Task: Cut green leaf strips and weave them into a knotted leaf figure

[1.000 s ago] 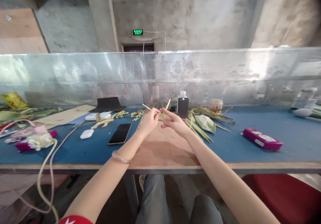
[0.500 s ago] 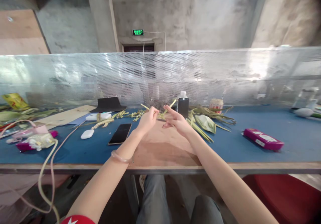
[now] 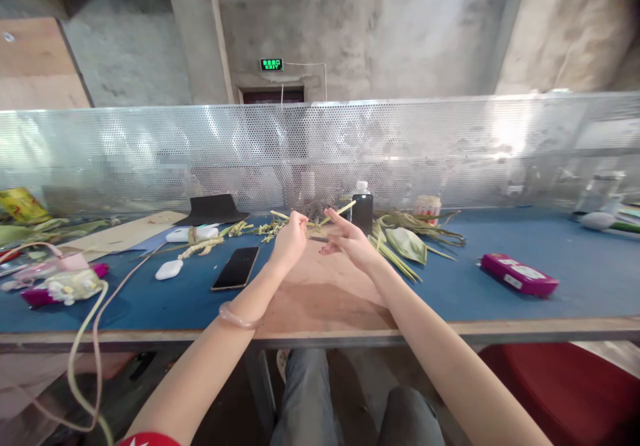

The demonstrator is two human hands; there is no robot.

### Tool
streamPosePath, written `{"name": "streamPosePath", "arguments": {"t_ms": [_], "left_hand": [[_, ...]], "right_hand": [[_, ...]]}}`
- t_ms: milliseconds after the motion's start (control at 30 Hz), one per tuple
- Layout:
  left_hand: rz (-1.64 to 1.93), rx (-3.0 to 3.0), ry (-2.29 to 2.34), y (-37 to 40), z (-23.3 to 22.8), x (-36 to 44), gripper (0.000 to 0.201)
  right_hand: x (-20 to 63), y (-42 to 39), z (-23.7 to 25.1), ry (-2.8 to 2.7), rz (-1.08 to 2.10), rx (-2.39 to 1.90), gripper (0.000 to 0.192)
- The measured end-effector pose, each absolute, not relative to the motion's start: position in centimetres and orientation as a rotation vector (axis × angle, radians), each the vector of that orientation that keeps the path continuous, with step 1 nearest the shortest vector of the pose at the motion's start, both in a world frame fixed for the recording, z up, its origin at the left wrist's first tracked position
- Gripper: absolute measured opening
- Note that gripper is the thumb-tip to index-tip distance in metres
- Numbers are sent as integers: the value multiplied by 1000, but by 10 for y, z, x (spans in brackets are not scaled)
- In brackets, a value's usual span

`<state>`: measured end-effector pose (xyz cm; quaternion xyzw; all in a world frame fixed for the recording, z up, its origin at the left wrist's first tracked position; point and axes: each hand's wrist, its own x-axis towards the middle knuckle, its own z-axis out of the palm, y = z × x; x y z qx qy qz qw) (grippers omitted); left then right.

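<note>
Over a wooden board (image 3: 327, 276), my left hand (image 3: 291, 241) has its fingertips pinched on a pale green plant strip (image 3: 279, 215), whose end sticks out to the left. My right hand (image 3: 350, 239) is close beside it, apart by a small gap. Between its thumb and fingers runs a pale green strip (image 3: 347, 208) that slants up to the right; some of its fingers are stretched out. Whether both ends belong to one strip I cannot tell, as the fingers hide the middle. A thin dark tool (image 3: 318, 238) lies on the board between the hands.
Green stalks and a folded leaf (image 3: 406, 245) lie right of the board, near a white-capped bottle (image 3: 362, 187). A phone (image 3: 237, 268) and white case (image 3: 169, 270) lie left. Further out are a purple packet (image 3: 519, 275) and cables (image 3: 95, 339). A perforated metal screen (image 3: 430, 153) stands behind.
The view has turned slightly right, so the table things sit further left. The strip end at my left hand lies flatter, and my left fingertips have shifted slightly. My right hand keeps its hold.
</note>
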<state>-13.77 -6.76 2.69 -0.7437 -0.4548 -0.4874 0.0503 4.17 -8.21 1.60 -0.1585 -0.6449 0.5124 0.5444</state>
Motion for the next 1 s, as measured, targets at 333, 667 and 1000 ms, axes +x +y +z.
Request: {"name": "streamPosePath", "arguments": {"t_ms": [333, 667, 1000], "left_hand": [[-1652, -2548, -1291, -66, 23, -132, 16], [-1645, -2642, -1307, -68, 25, -131, 16], [-1582, -2531, -1406, -64, 21, -130, 10]], "right_hand": [[40, -80, 15, -1584, 1181, -380, 71], [39, -77, 14, -1650, 1123, -500, 58], [40, -84, 15, -1627, 1201, -479, 66]]}}
